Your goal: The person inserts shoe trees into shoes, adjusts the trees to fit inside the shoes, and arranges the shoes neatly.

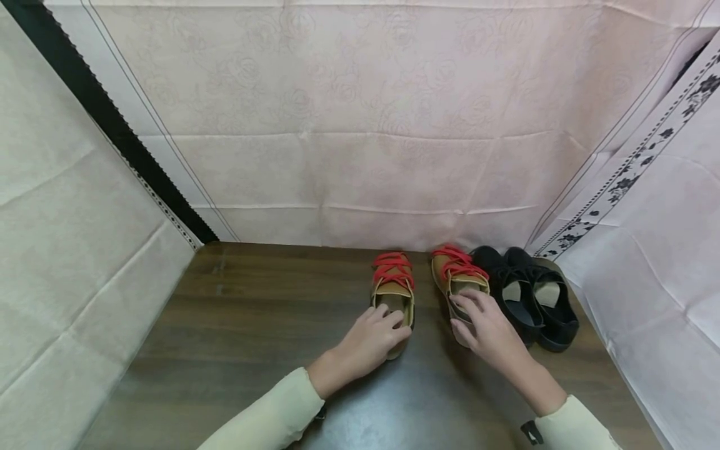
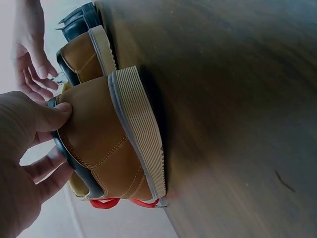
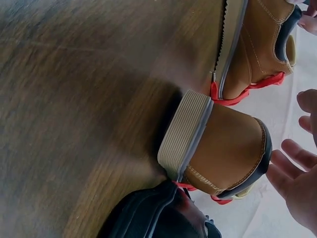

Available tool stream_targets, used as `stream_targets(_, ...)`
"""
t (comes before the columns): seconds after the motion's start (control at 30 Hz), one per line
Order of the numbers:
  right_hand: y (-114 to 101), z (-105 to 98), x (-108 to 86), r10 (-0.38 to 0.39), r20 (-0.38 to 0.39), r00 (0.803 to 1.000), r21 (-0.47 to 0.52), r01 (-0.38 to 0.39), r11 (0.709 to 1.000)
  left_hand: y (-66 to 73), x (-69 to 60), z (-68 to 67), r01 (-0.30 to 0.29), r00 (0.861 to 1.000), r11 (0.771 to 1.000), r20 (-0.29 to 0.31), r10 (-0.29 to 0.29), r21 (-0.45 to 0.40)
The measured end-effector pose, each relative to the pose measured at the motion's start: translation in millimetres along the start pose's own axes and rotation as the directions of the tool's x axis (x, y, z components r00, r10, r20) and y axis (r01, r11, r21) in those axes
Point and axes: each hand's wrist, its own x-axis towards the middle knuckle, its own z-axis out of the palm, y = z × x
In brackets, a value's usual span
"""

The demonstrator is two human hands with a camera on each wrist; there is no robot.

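Observation:
Two brown shoes with red laces stand on the wooden surface, toes toward the back. My left hand pinches the heel collar of the left brown shoe; in the left wrist view the thumb lies outside that shoe and fingers reach inside. Over the heel opening of the right brown shoe is my right hand, its fingers loosely bent. The right wrist view has those fingers right by the collar of the shoe, without a grip; whether they touch it I cannot tell.
A pair of black shoes stands close against the right brown shoe on its right. Pale patterned cloth hangs behind, with more white cloth on both sides. The brown wooden surface extends left and forward.

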Motion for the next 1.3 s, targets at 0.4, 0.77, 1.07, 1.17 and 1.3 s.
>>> stream_targets(0.4,13,2,-2.5,-0.105,-0.007,0.994,-0.135,0.103,0.985,5.8,16.1,8.9,-0.008,1.000,1.000,-0.015,0.008,0.018)
stream_targets(0.77,22,-1,-7.4,-0.125,0.009,0.992,-0.195,0.124,0.973,9.6,27.4,10.7,-0.026,1.000,0.999,-0.007,0.027,0.040)
stream_targets(1.07,26,-7,-7.7,-0.101,0.012,0.995,-0.196,0.101,0.975,12.1,36.1,13.5,-0.042,0.999,0.998,-0.013,0.043,0.055)
stream_targets(1.17,28,-8,-8.1,-0.101,0.008,0.995,-0.195,0.101,0.976,13.8,39.8,16.0,-0.048,0.999,0.997,-0.018,0.049,0.063)
stream_targets(1.3,29,-7,-8.8,-0.102,0.007,0.995,-0.198,0.101,0.975,17.0,45.3,19.6,-0.047,0.999,0.996,-0.017,0.048,0.073)
